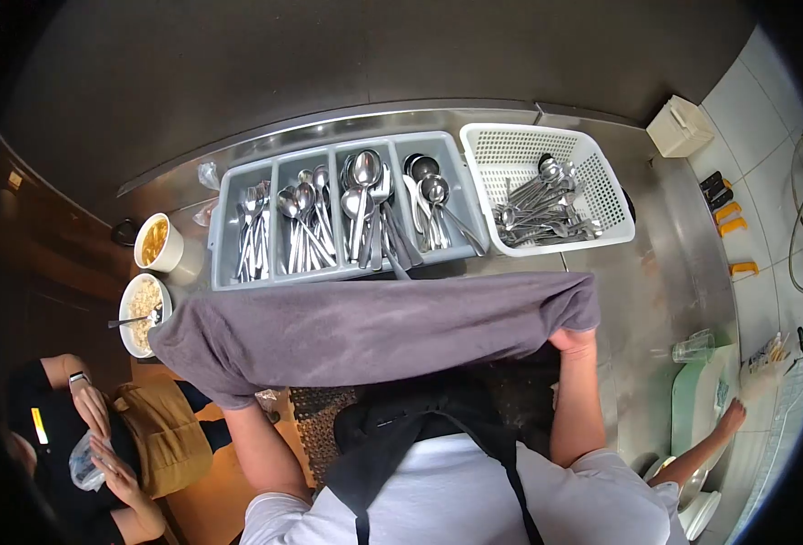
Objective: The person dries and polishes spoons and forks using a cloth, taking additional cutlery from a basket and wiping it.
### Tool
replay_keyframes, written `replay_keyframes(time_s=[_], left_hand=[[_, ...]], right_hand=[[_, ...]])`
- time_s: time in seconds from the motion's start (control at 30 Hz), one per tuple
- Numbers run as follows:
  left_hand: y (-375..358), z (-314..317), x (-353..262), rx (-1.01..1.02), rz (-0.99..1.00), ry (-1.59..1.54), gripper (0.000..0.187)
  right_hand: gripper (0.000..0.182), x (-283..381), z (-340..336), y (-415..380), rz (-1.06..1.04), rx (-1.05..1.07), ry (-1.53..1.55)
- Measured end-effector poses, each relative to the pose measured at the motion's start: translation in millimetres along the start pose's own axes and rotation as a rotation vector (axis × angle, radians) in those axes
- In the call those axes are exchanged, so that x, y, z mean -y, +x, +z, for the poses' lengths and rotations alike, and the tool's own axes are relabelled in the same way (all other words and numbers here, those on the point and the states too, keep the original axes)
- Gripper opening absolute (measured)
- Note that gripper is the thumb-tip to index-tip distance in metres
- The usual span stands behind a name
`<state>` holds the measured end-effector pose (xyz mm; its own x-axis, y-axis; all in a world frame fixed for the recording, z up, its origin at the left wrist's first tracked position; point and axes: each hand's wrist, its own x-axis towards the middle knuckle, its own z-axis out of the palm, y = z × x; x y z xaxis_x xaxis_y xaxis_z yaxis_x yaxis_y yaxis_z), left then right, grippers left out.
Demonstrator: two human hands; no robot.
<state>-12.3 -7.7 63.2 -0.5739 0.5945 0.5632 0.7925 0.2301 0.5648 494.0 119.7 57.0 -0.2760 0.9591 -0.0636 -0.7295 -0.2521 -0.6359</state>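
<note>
Purple-grey fabric cloth (365, 331) hangs stretched between the person's two hands, in front of the stainless-steel table (665, 300), its upper edge just beside the tray's near side; whether they touch cannot be told. The right hand (572, 341) grips one end, thumb showing and fingers tucked into the folds. The left hand is hidden beneath the other end, so its grip cannot be told.

On the table stands a grey plastic tray (433, 145) with four long compartments: forks in the leftmost, spoons in the next, larger spoons mixed with other cutlery in the third, and round-bowled spoons, some dark, in the last. Just right of it sits a white perforated plastic basket (501, 150), holding a heap of small metal spoons (547, 204).

At the left, a co-worker in a dark top and mustard-brown apron (161, 436) has both hands together near a clear plastic bag (86, 463). Left of the tray are a white round bowl of pale, rice-like food (144, 313) with a spoon in it and a white tub of orange food (156, 241). A small yellow label (39, 425) marks the co-worker's top, its writing too small to read.
</note>
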Motion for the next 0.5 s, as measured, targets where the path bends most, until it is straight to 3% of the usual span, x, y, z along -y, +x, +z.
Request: replay_keyframes(time_s=[0.03, 0.1, 0.2, 0.23, 0.3, 0.33, 0.37, 0.4, 0.43, 0.47, 0.5], left_hand=[[0, -6, 4, -0.034, 0.025, 0.095, 0.068], [5, -13, -8, -0.036, -0.018, -0.009, 0.067], [10, -19, -1, 0.161, 0.111, -0.102, 0.049], [25, -29, -23, 0.300, 0.215, -0.157, 0.044], [36, -40, -64, 0.334, 0.333, -0.209, 0.030], [36, -40, -81, 0.231, 0.358, -0.205, 0.023], [39, -44, -85, 0.290, 0.448, -0.159, 0.025], [41, -48, -85, 0.359, 0.538, -0.123, 0.027], [38, -43, -74, 0.534, 0.273, -0.303, 0.032], [31, -33, -58, 0.693, 0.005, -0.498, 0.038], [21, -27, -44, 0.673, -0.066, -0.514, 0.041]], right_hand=[[0.061, 9, 0, 2, -0.028, 0.006, -0.009], [0.059, 24, 8, 4, -0.077, 0.076, -0.019], [0.057, 34, -20, 4, -0.180, 0.081, 0.037], [0.056, 35, -34, 4, -0.206, 0.072, 0.072], [0.053, 42, -56, 2, -0.313, -0.040, 0.011], [0.052, 46, -51, 3, -0.271, 0.058, 0.024], [0.052, 53, -31, 5, -0.232, 0.156, 0.039], [0.051, 56, 5, 8, -0.293, -0.208, 0.096], [0.050, 53, 32, 9, -0.360, -0.581, 0.133], [0.049, 52, 32, 13, -0.383, -0.565, 0.110], [0.049, 55, 28, 12, -0.416, -0.555, 0.086]])
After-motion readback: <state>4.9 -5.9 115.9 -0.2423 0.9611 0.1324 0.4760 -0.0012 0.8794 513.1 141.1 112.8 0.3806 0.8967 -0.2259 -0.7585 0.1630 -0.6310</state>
